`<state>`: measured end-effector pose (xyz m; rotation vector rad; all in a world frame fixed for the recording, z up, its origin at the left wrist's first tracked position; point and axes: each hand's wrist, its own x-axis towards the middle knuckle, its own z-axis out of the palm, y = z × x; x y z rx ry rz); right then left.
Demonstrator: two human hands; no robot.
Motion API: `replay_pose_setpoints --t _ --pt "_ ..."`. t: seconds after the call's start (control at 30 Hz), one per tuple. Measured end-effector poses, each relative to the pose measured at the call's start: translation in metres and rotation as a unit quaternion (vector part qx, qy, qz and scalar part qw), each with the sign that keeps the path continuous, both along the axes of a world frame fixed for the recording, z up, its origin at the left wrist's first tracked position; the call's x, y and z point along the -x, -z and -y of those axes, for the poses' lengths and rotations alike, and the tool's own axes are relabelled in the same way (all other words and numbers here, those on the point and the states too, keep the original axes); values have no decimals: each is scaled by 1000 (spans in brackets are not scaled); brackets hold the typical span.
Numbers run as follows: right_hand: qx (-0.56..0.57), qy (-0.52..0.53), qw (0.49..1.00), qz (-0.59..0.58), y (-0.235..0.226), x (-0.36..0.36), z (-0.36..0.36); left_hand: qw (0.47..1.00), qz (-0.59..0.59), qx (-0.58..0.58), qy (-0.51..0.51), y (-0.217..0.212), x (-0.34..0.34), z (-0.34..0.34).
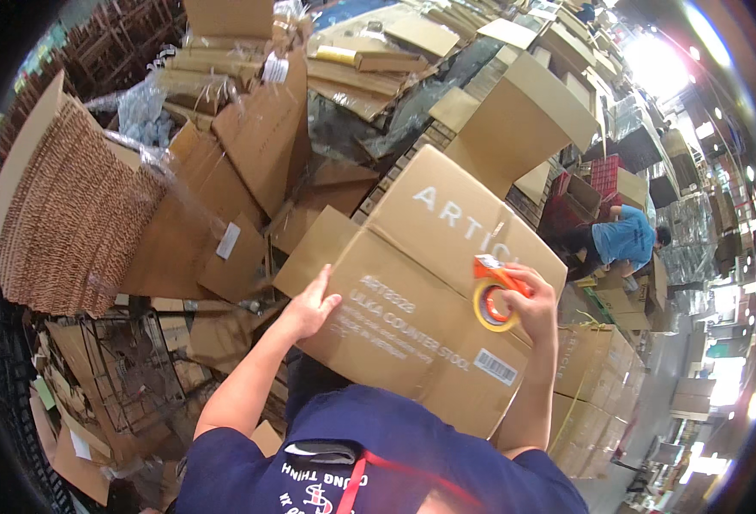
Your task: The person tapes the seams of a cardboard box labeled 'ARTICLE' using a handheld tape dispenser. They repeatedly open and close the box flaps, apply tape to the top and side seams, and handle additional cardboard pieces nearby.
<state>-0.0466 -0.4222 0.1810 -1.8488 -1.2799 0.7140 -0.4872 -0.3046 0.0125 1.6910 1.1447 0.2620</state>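
Note:
A large brown cardboard box (395, 257), with white print and a barcode label (495, 367), stands tilted in front of my body. At its left edge, beside a folded-out flap (320, 248), my left hand (311, 308) rests against the cardboard with thumb and forefinger stretched apart; its other fingers are partly hidden. My right hand (534, 301) is closed around an orange tape dispenser (486, 267) carrying a yellow-rimmed roll of tape (491, 308). The dispenser is over the right part of the box's printed face, close to the large lettering. Whether it touches the cardboard, I cannot tell.
Stacked flat cardboard sheets (74, 214) rise at the left, near loose cardboard and plastic wrap (147, 107). An upright open carton (515, 120) stands beyond the box. Taped cartons (597, 368) are at the right. A person in a blue shirt (625, 236) bends over farther right.

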Motion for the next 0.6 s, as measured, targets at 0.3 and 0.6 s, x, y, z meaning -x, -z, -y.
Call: replay_pose_setpoints --t 0.3,0.6 --pt "328 -419 780 329 -39 386 -282 935 209 268 -102 49 80 -2" --pt "571 -537 477 396 67 420 -322 991 126 -38 14 42 89 -29"
